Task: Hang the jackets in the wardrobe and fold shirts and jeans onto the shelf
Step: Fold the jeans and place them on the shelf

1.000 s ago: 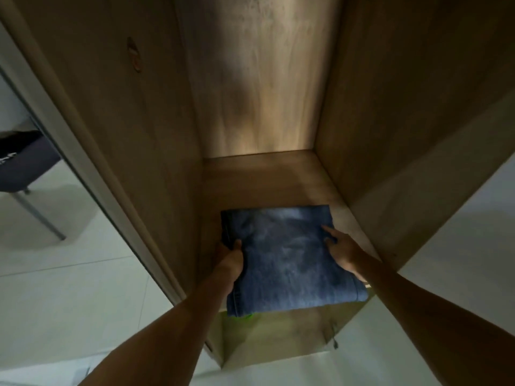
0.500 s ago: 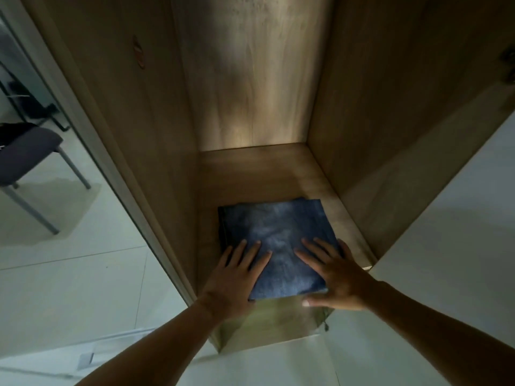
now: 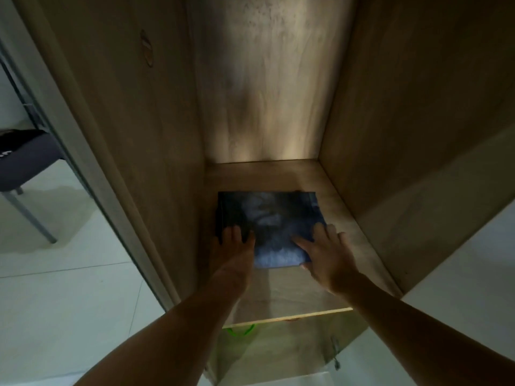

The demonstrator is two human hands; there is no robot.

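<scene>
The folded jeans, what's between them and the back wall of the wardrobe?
Only bare wooden shelf shows between the folded jeans and the back wall, in the head view.

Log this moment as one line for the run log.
step: settle folded jeans on shelf | left hand: flat on jeans | right hand: flat on jeans | jeans: inside wardrobe

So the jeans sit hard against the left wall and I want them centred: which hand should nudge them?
Probably the left hand: it lies flat on the folded jeans at their wall-side edge.
</scene>
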